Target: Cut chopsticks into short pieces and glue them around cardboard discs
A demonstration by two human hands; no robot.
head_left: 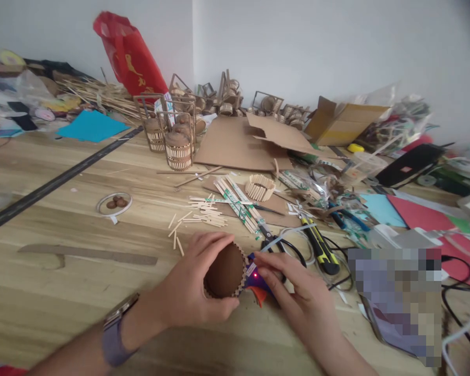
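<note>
My left hand (198,287) wraps round a brown cardboard cup (225,269) with a corrugated rim, its opening tilted toward me. Close to the cup's right side, my right hand (297,292) is closed in a pinch; whatever lies between the fingertips is too small or hidden. Just behind those fingertips is a blue-purple hot glue gun (263,282) with a lit red light and an orange trigger, partly covered by the hand. A pale translucent stick (288,236) slants away above the right hand. Beyond the hands lie short wooden sticks (206,214) in a loose pile.
Scissors (284,245) and a yellow-black utility knife (320,248) lie right of centre, near cables. A phone (391,313) sits at right. Farther back stand a ring of sticks (259,187), small slatted buckets (179,151) and cardboard sheets (235,141). A cardboard strip (90,254) lies left.
</note>
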